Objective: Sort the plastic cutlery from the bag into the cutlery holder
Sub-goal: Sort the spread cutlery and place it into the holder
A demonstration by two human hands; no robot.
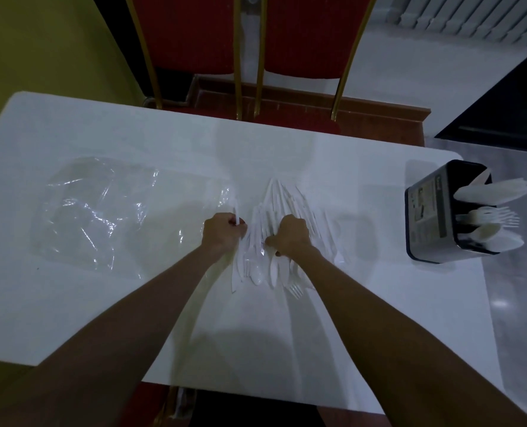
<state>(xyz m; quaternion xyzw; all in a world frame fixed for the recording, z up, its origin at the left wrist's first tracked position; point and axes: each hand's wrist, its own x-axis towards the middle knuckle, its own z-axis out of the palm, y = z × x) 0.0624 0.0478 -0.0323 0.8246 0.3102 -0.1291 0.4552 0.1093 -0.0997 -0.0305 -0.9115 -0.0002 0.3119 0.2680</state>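
Note:
A pile of white plastic cutlery [282, 204] lies spread on the white table [102, 131], handles fanned away from me, with knives, a spoon and a fork [295, 290] at the near end. My left hand [223, 231] is closed around one white piece whose handle sticks up past my fist. My right hand [291, 235] presses on the middle of the pile, fingers curled among several pieces. The empty clear plastic bag [98, 211] lies flat to the left. The dark cutlery holder [430, 214] stands at the table's right edge, holding knives, forks and spoons in separate compartments.
Two red chairs with gold frames [246, 57] stand behind the far edge of the table. A pale tiled floor [514, 288] lies right of the table, and a white radiator [471, 16] is at the far right.

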